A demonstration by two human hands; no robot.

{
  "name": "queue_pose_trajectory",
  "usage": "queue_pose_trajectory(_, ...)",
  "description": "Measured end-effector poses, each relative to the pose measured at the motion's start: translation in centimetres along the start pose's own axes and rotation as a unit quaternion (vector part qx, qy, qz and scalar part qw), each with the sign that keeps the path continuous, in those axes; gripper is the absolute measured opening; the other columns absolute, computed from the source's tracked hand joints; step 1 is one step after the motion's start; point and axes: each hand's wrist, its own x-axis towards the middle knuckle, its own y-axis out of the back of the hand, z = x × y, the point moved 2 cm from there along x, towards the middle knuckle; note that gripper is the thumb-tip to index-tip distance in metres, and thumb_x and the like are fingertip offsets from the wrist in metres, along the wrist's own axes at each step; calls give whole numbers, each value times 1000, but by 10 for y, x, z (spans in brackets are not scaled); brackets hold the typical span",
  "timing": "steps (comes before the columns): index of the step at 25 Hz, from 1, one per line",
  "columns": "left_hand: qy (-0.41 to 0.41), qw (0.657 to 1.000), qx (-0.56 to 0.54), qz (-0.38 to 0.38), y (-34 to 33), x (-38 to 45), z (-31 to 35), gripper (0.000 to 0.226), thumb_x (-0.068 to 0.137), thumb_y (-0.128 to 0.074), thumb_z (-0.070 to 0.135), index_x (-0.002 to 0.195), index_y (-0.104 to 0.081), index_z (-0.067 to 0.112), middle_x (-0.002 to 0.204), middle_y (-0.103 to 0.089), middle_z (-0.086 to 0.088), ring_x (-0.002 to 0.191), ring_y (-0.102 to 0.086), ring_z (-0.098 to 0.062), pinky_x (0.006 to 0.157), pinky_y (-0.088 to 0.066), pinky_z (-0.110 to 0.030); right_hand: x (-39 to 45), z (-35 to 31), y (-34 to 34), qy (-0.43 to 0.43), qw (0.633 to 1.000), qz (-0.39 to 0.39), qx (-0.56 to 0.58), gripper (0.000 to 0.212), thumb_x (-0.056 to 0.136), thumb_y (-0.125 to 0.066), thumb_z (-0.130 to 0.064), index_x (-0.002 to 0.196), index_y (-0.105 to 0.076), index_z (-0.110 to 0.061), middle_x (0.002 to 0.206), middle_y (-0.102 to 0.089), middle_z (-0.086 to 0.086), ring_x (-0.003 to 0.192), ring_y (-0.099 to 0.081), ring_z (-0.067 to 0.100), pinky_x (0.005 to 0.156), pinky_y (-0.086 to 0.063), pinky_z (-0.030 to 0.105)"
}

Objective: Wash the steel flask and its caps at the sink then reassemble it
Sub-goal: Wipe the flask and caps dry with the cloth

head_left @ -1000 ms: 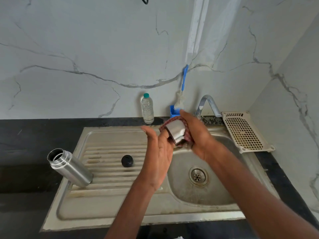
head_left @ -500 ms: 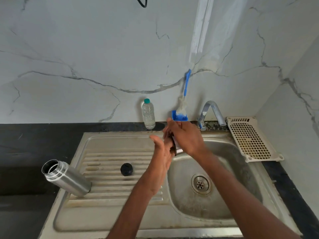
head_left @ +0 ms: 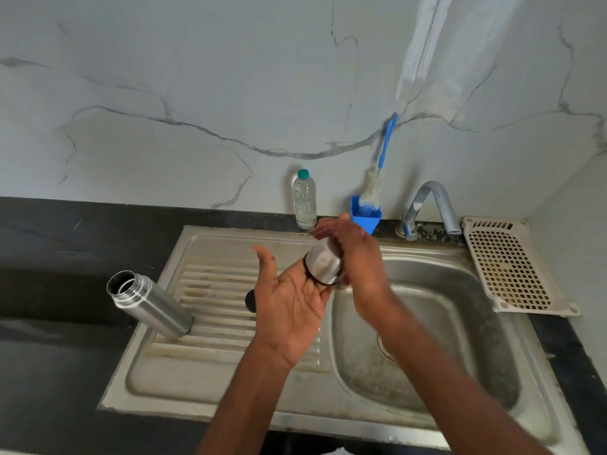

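Cradling steel cap (head_left: 323,265) w/ left hand (head_left: 289,303) palm-up, fingers spread, right hand (head_left: 358,257) gripping cap above sink (head_left: 460,372)

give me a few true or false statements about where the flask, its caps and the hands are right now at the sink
1. The steel flask lies tilted on the draining board with its mouth open. True.
2. The steel cap is screwed onto the flask. False: it is between the two hands, over the edge of the basin.
3. The left hand is open, palm up, under the steel cap. True.
4. The black cap sits down in the basin by the drain. False: it lies on the draining board, partly hidden behind the left hand.
5. The right hand rests on the tap. False: it holds the steel cap, apart from the tap.
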Motion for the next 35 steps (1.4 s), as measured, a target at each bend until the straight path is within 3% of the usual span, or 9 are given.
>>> queue_pose_trajectory(2,-48,996,80,12,-12,-4,3,91,100,-32,73,151,-49,-1,150,-58,-19,144,-53,-28,122,-35,-40,2,0,0,-155,964,-52,210,59,106,-42,-56,97,-81,-13,108,-77,14,93,-73,19,79,-56,33)
queue_pose_trajectory(4,-101,967,225,58,-22,-2,6,78,99,-42,71,145,-58,10,138,-69,-9,133,-63,-20,113,-48,-36,-12,9,-5,-173,928,-80,321,65,107,-36,-58,116,-75,-7,119,-74,19,108,-72,26,98,-55,39)
queue_pose_trajectory(8,-148,877,430,158,6,-7,-1,52,92,-66,63,122,-60,22,109,-75,5,106,-72,-7,90,-57,-29,-39,48,-9,-232,923,-73,298,63,106,-42,-56,130,-67,-3,127,-71,20,120,-68,30,107,-52,44)
queue_pose_trajectory(14,-83,876,226,418,103,-32,7,24,92,-79,34,81,-69,16,72,-67,5,81,-62,-18,77,-49,-30,-62,85,-5,-367,922,-51,113,61,106,-47,-53,115,-72,2,100,-77,26,85,-76,37,72,-64,43)
queue_pose_trajectory(16,-85,879,151,444,136,-47,9,13,90,-80,22,93,-70,14,86,-67,-2,91,-63,-23,81,-53,-36,-65,90,-13,-378,919,-47,103,58,105,-51,-50,116,-71,3,100,-77,26,91,-76,39,73,-64,44)
queue_pose_trajectory(19,-110,893,57,432,178,-61,9,44,91,-78,8,131,-60,6,124,-67,-16,117,-67,-33,86,-62,-44,-62,98,-29,-370,924,-59,77,53,104,-55,-48,116,-71,1,99,-77,25,91,-76,40,76,-65,45)
queue_pose_trajectory(23,-101,879,153,440,212,-69,8,76,72,-95,20,136,-56,8,131,-66,-20,115,-69,-30,93,-60,-41,-57,95,-54,-330,939,-88,33,47,106,-54,-44,113,-71,0,95,-78,23,80,-76,34,70,-64,40)
queue_pose_trajectory(29,-97,783,439,430,238,-55,12,80,86,-86,29,154,-45,23,145,-57,-6,132,-55,-27,111,-47,-48,-44,102,-82,-310,946,-98,17,45,106,-54,-42,113,-71,-1,96,-78,22,73,-75,29,59,-62,33)
queue_pose_trajectory(35,-91,668,634,379,250,-37,12,78,86,-79,0,155,-42,9,152,-48,-12,142,-43,-33,117,-38,-41,-38,118,-97,-324,942,-73,52,40,103,-61,-41,112,-71,-3,94,-79,19,76,-77,30,65,-62,37)
